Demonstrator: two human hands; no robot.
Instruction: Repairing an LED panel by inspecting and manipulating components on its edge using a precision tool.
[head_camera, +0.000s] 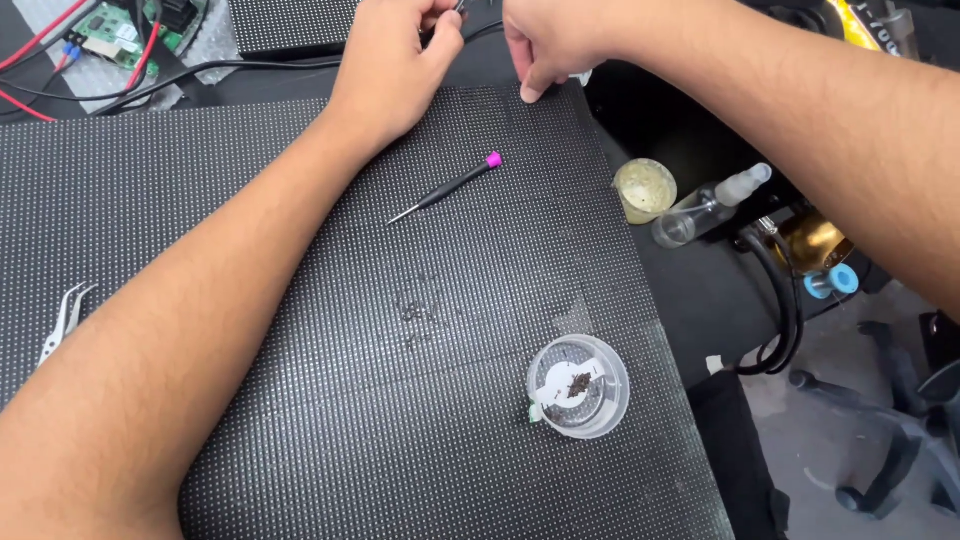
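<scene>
Both hands work at the far edge of the black LED panel. The left hand pinches a thin dark tool, the right hand presses fingertips on the panel's corner. A pink-capped screwdriver lies just beside them, a clear round cup nearer.

An electronics repair workshop: dotted display panel, circuit board (wired), tweezers, precision screwdriver.

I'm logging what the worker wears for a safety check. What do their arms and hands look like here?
Both forearms are bare for as far as the view shows: no sleeves in sight. The left hand and right hand wear no gloves. No watch, wristband or ring shows on the visible parts. The fingertips are partly cut off by the top edge.
</scene>
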